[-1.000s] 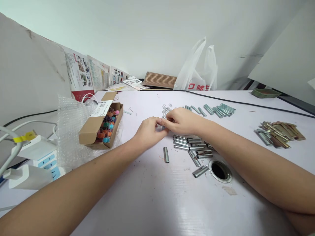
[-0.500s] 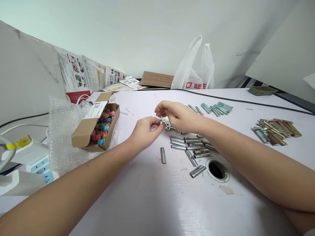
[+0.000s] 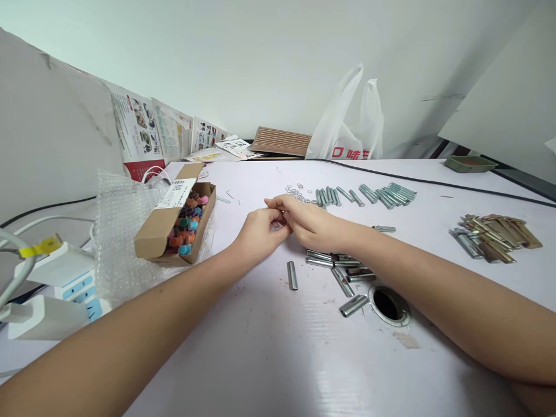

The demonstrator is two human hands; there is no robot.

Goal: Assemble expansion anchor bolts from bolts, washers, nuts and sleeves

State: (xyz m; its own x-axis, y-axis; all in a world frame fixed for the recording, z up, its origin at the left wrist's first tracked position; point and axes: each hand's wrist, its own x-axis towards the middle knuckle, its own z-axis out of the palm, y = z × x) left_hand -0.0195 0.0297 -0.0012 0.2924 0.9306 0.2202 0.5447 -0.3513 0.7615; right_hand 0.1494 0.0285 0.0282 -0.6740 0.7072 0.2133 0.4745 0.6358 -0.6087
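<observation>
My left hand [image 3: 263, 233] is closed in a pinch over the middle of the table. My right hand [image 3: 313, 223] meets it there, fingers curled across the left fingertips. What lies between them is hidden. Just behind the right hand are small washers [image 3: 294, 191] in a loose pile and a row of threaded metal rods [image 3: 328, 196]. Shiny metal sleeves [image 3: 343, 282] lie below the right hand and forearm, partly covered by them. One single sleeve [image 3: 292, 275] lies apart, below the touching hands.
An open cardboard box [image 3: 150, 236] of coloured caps stands left, against bubble wrap [image 3: 117, 231]. Right are assembled bolts [image 3: 499, 237] and a green tray [image 3: 469, 164]. A round table hole [image 3: 390, 305] lies under my right forearm. A black cable [image 3: 417, 178] crosses behind, near a plastic bag [image 3: 343, 130].
My right hand has come down onto my left fingertips, covering the small shiny metal piece seen there before. The view has shifted slightly, and the washers behind now show.
</observation>
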